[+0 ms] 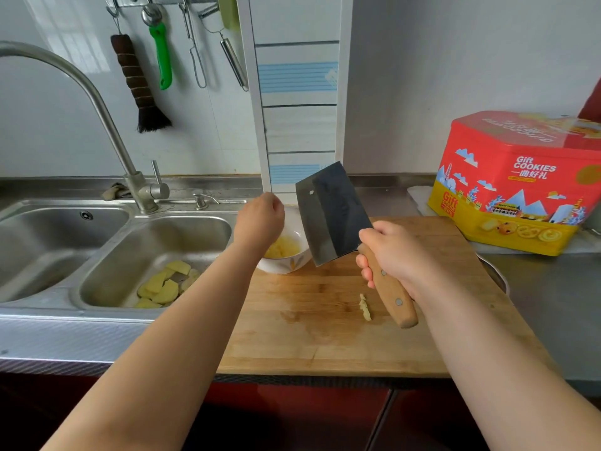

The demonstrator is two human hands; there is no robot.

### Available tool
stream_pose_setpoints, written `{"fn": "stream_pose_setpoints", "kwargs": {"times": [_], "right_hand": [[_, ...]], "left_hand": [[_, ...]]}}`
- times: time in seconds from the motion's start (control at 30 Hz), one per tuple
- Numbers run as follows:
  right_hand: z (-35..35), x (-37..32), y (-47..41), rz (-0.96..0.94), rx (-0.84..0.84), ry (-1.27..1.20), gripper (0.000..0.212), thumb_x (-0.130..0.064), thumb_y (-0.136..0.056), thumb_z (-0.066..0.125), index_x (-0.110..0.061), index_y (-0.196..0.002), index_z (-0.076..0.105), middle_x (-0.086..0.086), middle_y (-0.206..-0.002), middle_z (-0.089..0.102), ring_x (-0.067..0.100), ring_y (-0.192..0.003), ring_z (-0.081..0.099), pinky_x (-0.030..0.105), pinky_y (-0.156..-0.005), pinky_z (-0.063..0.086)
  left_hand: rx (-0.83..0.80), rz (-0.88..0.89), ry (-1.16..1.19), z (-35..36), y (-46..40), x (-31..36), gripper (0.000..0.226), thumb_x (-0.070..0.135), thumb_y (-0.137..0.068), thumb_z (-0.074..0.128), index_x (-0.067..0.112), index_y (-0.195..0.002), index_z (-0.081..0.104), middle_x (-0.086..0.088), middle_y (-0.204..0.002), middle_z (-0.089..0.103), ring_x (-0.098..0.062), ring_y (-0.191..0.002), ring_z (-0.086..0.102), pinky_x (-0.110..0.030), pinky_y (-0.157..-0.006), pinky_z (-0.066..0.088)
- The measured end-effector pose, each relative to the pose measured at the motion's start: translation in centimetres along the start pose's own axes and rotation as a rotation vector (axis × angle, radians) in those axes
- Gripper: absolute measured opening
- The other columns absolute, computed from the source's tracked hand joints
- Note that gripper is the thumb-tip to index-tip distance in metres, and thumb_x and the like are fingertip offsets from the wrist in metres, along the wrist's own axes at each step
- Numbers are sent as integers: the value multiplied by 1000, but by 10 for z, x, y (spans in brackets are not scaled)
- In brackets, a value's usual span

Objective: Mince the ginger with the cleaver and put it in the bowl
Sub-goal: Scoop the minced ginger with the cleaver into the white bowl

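On the wooden chopping board [325, 320], a small white ceramic bowl [286, 265] of pale yellow minced ginger [283, 247] is set at the far-left corner. Wooden-handled steel cleaver [331, 213] is gripped by right hand [390, 255], blade raised & tilted just beside bowl. Left hand [260, 219] is held over bowl, fingers curled; whether anything is pinched can't be told. A few ginger bits [365, 306] are left mid-board. Yellowish slices [162, 286] noted in steel sink basin [107, 288].
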State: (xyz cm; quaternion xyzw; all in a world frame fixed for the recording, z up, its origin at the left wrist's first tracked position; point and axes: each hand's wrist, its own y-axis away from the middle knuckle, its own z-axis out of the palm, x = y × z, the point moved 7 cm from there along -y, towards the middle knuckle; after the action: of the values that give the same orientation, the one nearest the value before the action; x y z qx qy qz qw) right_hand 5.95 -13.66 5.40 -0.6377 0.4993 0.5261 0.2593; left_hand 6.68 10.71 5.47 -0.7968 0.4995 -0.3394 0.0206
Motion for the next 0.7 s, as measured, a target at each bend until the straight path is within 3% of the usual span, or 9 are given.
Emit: {"fn": "stream_pose_setpoints", "kwargs": {"times": [0.1,0.17,0.27,0.33,0.4,0.47,0.53,0.6,0.7], "right_hand": [[-5,1,3,-8,0,41,17,-26,-101,43,-17,-101,57,5,-66,59,14,-51,55,24,-45,48],[-5,2,5,-14,-2,60,16,-27,-102,43,-18,-100,57,5,-68,60,14,-52,55,24,-45,48],[-4,0,5,-36,-11,82,15,-27,-102,44,-19,-101,57,5,-69,61,14,-52,56,23,-46,48],[-7,-1,6,-54,2,98,16,-26,-101,43,-18,-103,57,6,-70,61,14,-52,56,24,-45,48],[-13,1,7,-60,24,108,16,-26,-101,43,-18,-106,56,6,-71,62,14,-53,57,24,-45,48],[-19,4,9,-50,35,91,17,-27,-101,44,-19,-110,56,6,-71,62,15,-53,57,24,-46,48],[-25,7,11,-41,41,88,17,-28,-102,44,-18,-111,55,7,-71,62,15,-53,57,24,-46,47],[-30,11,14,-38,46,100,18,-28,-102,44,-18,-112,54,7,-72,62,15,-54,57,24,-45,48],[-38,20,19,-24,52,95,20,-29,-102,45,-18,-115,54,6,-71,62,15,-54,57,25,-46,48]], "left_hand": [[92,237,39,-10,3,20,39,5,-93,41,17,-126,60,-5,-128,60,-27,-121,49,-37,-99,39],[2,470,-90,-3,13,41,61,-6,-88,39,23,-141,47,1,-147,45,-26,-139,31,-42,-114,26],[-60,628,-369,8,29,51,64,0,-90,41,23,-149,33,5,-155,32,-22,-145,20,-41,-118,13],[-59,574,-449,11,29,38,58,9,-93,44,20,-149,33,3,-154,35,-21,-144,24,-38,-118,13],[-90,501,-463,13,28,23,47,15,-95,45,19,-141,46,1,-146,46,-21,-137,36,-37,-113,25],[-101,434,-410,8,26,20,31,22,-97,45,18,-123,63,-2,-126,63,-24,-117,54,-36,-96,41],[-56,308,-252,-2,22,21,24,30,-97,50,17,-104,69,-1,-103,69,-24,-96,60,-34,-77,46],[-17,237,-118,-7,18,21,16,21,-94,54,17,-98,69,-1,-99,67,-23,-92,61,-32,-72,46],[-121,181,-52,2,13,17,38,-4,-86,45,20,-106,68,-3,-119,57,-23,-104,57,-30,-81,45]]}}
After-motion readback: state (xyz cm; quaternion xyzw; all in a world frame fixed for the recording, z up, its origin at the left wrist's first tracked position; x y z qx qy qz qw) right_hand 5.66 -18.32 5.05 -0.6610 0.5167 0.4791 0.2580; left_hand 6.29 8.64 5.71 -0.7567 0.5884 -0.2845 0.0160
